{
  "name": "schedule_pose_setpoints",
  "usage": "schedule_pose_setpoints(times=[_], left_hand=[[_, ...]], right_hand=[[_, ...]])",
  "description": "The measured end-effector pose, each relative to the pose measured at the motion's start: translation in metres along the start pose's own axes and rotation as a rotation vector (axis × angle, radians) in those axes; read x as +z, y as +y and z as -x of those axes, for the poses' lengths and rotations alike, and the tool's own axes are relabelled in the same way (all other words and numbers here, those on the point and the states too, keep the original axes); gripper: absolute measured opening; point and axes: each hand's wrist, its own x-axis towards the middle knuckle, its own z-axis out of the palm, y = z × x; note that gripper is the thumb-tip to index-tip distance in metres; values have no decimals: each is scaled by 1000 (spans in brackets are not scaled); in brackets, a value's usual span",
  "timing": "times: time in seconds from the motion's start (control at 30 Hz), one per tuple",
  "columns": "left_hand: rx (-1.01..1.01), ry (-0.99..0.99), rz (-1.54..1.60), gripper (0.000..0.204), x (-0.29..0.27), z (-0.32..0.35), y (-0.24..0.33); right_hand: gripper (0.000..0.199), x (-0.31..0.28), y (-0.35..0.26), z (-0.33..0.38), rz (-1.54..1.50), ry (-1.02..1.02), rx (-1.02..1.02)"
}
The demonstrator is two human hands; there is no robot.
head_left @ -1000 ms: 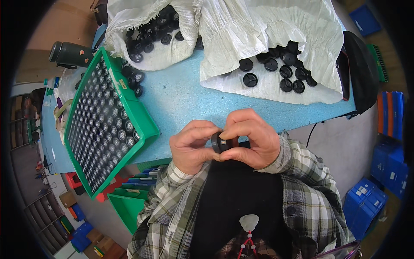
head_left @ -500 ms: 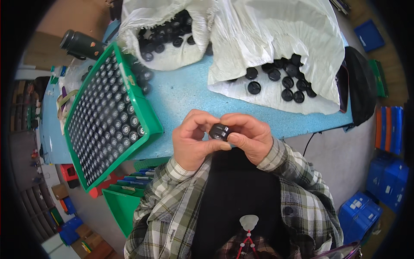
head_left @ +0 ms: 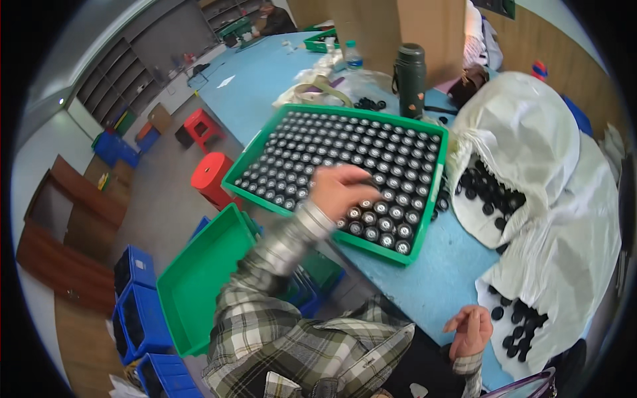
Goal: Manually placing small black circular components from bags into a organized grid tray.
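Observation:
My left hand [head_left: 340,192] reaches over the green tray [head_left: 430,215], thumb and fingers closed on a black round part [head_left: 369,181], which is blurred and mostly hidden. Rows of black round parts with silvery centres [head_left: 371,233] fill the tray, and my hand covers some of them. Low at the right, my right hand [head_left: 472,330] hangs near the table edge beside a white woven sack [head_left: 570,278], its fingers loosely bent and somewhat apart. Nothing shows in it. Loose black round parts [head_left: 521,325] spill from that sack's mouth.
Behind it, a second white sack [head_left: 524,119] holds more black parts. A dark flask [head_left: 410,79] stands past the tray on the blue table [head_left: 252,69]. Below left are an empty green tray [head_left: 199,278], blue bins [head_left: 142,312] and red stools [head_left: 211,174]. A person [head_left: 275,20] sits far off.
My hands have parted. The left one has carried a black round part leftward over the filled tray, while the right has let go of it. The view has turned left.

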Motion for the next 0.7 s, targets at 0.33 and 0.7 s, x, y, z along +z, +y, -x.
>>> schedule_pose_setpoints(times=[0.33,0.7], left_hand=[[-652,531,-267,18,-214,-115,-221],[-737,614,-944,17,-213,-126,-223]], right_hand=[[19,16,14,-18,11,116,120],[19,22,22,-16,75,175,146]])
